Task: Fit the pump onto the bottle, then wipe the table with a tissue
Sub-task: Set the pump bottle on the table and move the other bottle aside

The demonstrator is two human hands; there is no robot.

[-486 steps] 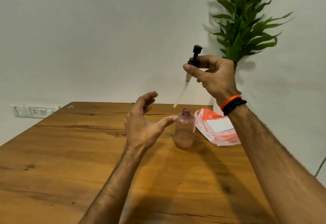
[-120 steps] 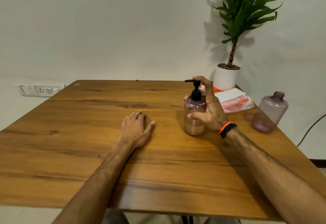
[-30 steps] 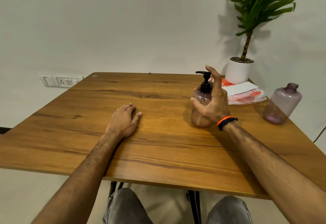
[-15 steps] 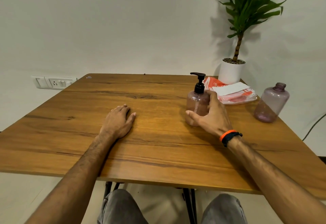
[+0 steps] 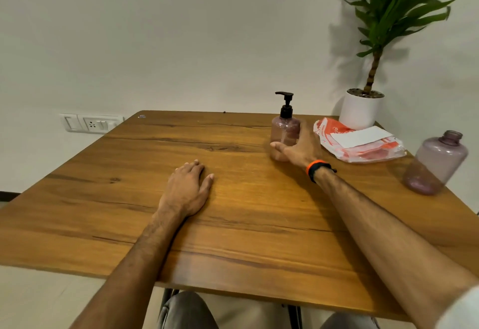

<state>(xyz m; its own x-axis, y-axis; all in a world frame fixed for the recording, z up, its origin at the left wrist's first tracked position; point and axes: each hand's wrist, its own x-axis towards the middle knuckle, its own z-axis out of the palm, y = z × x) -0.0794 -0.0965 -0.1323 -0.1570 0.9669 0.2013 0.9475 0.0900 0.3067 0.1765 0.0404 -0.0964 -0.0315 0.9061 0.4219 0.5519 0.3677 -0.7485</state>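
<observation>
— White wall (image 5: pixel 207 30) behind, and a wood-grain table (image 5: pixel 259 225) filling the lower view. What sits at nine o'clock?

— Off the table's far-left corner, a white switch-and-socket plate (image 5: pixel 90 123) is fixed to the wall. On the tabletop nearer the middle, the left hand (image 5: pixel 188 188) lies palm down, fingers straight and close together, thumb a little apart, holding nothing.

— And the task's thing?

— At about one o'clock from that hand stands the translucent pink plastic bottle (image 5: pixel 283 131), upright on the table, with the black pump (image 5: pixel 286 104) seated on its neck, spout pointing to nine o'clock. Some pinkish liquid shows in its lower part.

— Is the right hand on it?

— The right hand (image 5: pixel 302 148) is at the bottle's three-o'clock side, thumb stretched across in front of the base, fingers reaching behind the body. Whether they press the plastic or only lie beside it, I cannot tell; the fingers look loosely spread, not curled tight. An orange and black wristband (image 5: pixel 315 169) circles the wrist.

— Further right?

— An orange-and-white plastic tissue packet (image 5: pixel 363 147) lies flat just beyond the hand. Behind it, at twelve o'clock, a white pot (image 5: pixel 360 111) holds a green leafy plant (image 5: pixel 399 4). At the right table edge stands a second translucent purple bottle without a cap (image 5: pixel 435 165).
</observation>
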